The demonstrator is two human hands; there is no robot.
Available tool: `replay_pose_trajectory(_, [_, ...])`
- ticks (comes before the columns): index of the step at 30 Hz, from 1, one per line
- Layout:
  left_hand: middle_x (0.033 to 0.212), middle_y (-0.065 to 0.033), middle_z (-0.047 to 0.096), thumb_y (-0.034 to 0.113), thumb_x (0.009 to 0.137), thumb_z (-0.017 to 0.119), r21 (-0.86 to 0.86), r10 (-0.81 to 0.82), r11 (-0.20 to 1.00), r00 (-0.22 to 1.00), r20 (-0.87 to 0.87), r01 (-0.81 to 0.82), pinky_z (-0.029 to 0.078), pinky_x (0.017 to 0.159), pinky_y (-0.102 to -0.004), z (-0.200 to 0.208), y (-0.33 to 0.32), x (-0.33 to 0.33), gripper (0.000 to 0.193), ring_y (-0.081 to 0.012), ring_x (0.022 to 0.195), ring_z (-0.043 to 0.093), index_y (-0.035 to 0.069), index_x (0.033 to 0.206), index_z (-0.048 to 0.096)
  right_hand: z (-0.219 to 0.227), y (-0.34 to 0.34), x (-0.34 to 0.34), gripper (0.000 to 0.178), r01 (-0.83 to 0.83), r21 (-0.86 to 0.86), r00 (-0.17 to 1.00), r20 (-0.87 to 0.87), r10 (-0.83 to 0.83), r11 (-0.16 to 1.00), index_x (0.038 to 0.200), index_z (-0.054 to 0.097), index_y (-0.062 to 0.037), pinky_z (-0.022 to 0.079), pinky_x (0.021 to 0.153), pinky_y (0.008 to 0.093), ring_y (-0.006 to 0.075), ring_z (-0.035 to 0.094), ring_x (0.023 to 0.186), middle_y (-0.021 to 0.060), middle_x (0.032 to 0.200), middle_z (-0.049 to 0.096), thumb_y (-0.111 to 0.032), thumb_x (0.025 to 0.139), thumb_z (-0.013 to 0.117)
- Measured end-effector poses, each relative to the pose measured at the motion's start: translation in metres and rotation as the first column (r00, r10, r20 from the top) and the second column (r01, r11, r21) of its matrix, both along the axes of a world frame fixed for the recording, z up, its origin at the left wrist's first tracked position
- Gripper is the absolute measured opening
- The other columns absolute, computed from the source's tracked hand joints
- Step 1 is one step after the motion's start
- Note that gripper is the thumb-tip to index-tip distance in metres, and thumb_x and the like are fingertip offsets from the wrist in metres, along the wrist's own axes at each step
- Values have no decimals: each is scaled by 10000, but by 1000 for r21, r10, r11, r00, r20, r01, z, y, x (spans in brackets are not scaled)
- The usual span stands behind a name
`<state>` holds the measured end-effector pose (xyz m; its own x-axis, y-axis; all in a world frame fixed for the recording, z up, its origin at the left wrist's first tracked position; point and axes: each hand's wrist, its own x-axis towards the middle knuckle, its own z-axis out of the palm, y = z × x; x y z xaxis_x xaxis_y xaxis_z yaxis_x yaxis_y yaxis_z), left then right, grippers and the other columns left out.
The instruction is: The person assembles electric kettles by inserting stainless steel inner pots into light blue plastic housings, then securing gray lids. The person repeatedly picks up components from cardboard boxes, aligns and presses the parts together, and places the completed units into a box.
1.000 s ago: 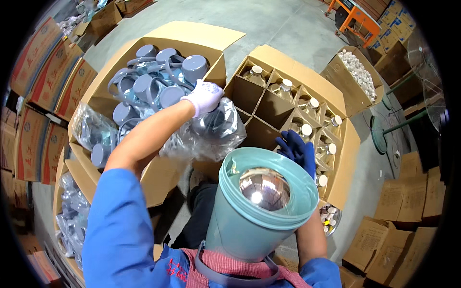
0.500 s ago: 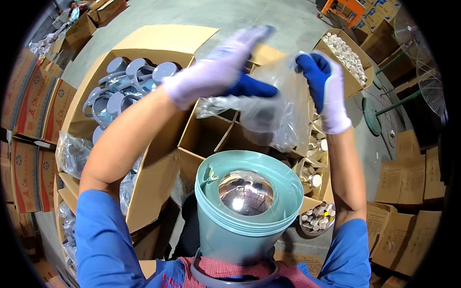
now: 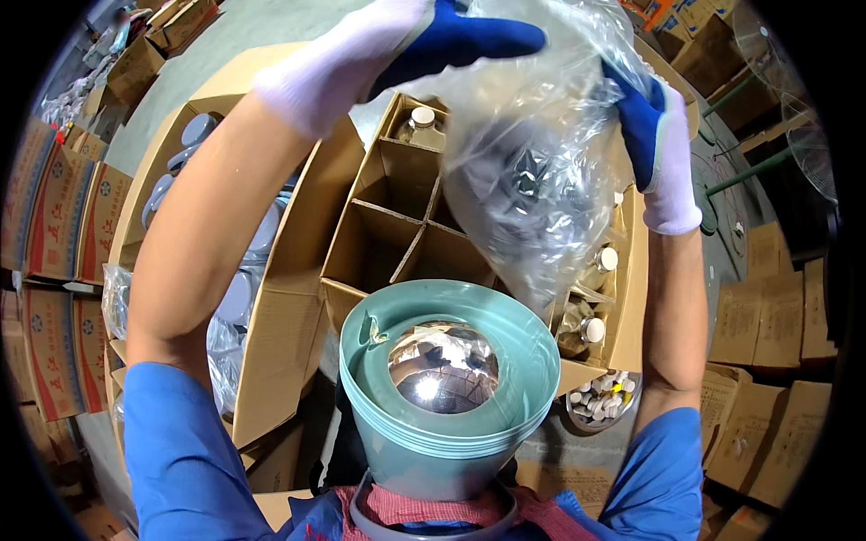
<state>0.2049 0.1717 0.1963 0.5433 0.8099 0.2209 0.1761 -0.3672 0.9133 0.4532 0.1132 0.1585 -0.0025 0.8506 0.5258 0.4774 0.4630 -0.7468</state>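
Note:
A clear plastic bag [image 3: 541,171] hangs in front of me above the divided carton [image 3: 347,293], with a dark grey-blue object showing blurrily inside. My right hand [image 3: 654,140], in a white glove with a blue palm, grips the bag's right side. At the top edge, my left hand [image 3: 406,45] wears the same kind of glove. Its thumb stretches out toward the bag, while the other fingers are partly cut off by the picture's edge. Bottles with white caps [image 3: 591,330] stand in some of the carton's compartments; several compartments near the left are bare.
Close to my body stands a teal bucket [image 3: 442,451] with a shiny metal dome [image 3: 442,365] in it. Left of it is a carton [image 3: 280,361] of grey-blue lidded cups [image 3: 236,298]. A container of white caps [image 3: 603,401] lies at right. Stacked cartons [image 3: 63,225] and fans [image 3: 803,135] flank me.
Both hands have risen, and the bag has come up and closer with them. The dark object inside now shows more. More of the carton's compartments are uncovered.

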Motion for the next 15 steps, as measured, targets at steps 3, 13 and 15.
replay_pose_trajectory(3, [1120,-252,669,404,832,796,329,-300,914,941,155,237,529,899,-443,-14,-40,19,682,-404,1066,667,23,1329,525,-3,11,17,273,-351,-11,915,-217,340,936,1200,646,16,489,877,284,137,633,959,86,1032,690,-135,990,558])
replay_pose_trajectory(13, [1097,-194,645,148,949,587,846,119,511,962,-245,153,540,810,-387,22,-28,21,321,-281,942,656,-11,1227,562,-39,1,55,465,-254,-14,840,-499,214,967,1374,565,-36,435,1076,427,262,604,1228,110,1318,633,-337,1020,540])
replay_pose_trajectory(15, [1030,-209,648,101,924,556,913,213,384,949,-231,136,539,800,-398,34,-15,23,251,-313,917,658,-11,1146,593,-28,-8,35,453,-67,54,968,-240,78,996,1357,577,-19,428,1078,394,234,605,1213,108,1298,642,-319,1021,542])
